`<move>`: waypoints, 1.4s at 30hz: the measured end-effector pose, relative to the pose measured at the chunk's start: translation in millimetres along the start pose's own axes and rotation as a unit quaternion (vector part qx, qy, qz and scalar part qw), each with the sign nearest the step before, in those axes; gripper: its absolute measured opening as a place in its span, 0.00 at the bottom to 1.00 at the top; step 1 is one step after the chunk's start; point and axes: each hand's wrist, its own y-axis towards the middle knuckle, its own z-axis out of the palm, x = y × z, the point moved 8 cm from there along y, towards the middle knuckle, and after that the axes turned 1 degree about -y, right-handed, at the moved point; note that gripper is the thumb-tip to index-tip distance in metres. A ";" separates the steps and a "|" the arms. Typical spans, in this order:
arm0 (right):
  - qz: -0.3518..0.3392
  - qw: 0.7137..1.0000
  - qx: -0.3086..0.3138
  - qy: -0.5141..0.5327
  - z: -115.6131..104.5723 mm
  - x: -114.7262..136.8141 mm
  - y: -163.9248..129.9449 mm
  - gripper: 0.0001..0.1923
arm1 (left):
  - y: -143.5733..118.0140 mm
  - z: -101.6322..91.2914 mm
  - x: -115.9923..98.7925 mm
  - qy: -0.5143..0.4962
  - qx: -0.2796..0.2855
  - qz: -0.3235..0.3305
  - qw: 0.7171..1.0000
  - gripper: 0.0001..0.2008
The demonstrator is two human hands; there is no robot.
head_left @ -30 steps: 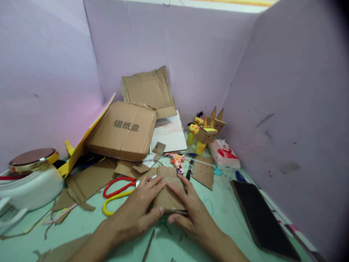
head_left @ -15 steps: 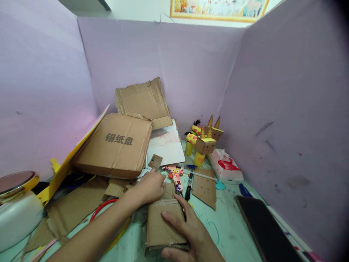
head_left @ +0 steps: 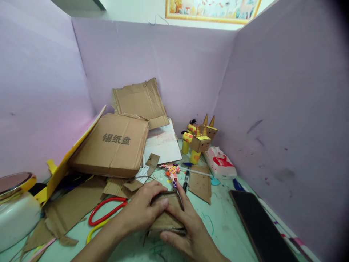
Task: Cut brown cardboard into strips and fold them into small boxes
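Note:
A folded piece of brown cardboard (head_left: 165,218) lies on the green table (head_left: 223,222) in front of me. My left hand (head_left: 141,211) lies over its left side with the fingers curled on top. My right hand (head_left: 188,229) presses on its right side, thumb at the near edge and forefinger stretched along the far edge. Both hands hold the piece flat against the table.
Red and yellow scissors (head_left: 105,214) lie left of my hands. A flat printed carton (head_left: 111,145) and cardboard scraps pile behind. A patterned glue gun (head_left: 171,171), a marker (head_left: 185,180), cardboard figures (head_left: 200,140), a tissue pack (head_left: 219,163), a black tablet (head_left: 259,225) and a white pot (head_left: 16,211) surround.
My left hand has come back from reaching toward the scraps and now rests on the cardboard piece again. The piece looks folded smaller under both hands.

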 end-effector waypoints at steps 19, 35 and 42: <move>0.134 0.975 -0.061 0.167 3.3 -31.5 -1.9 0.47 | -28.3 1.9 11.2 -0.046 0.102 -0.037 0.993 0.60; 0.207 0.922 -0.173 0.278 -7.6 -25.2 9.2 0.39 | -24.2 4.5 32.3 -0.555 -0.190 -0.032 0.809 0.29; 0.178 0.932 -0.161 0.271 -1.9 -9.1 6.6 0.54 | -29.6 2.8 22.4 -0.482 -0.243 -0.049 0.840 0.25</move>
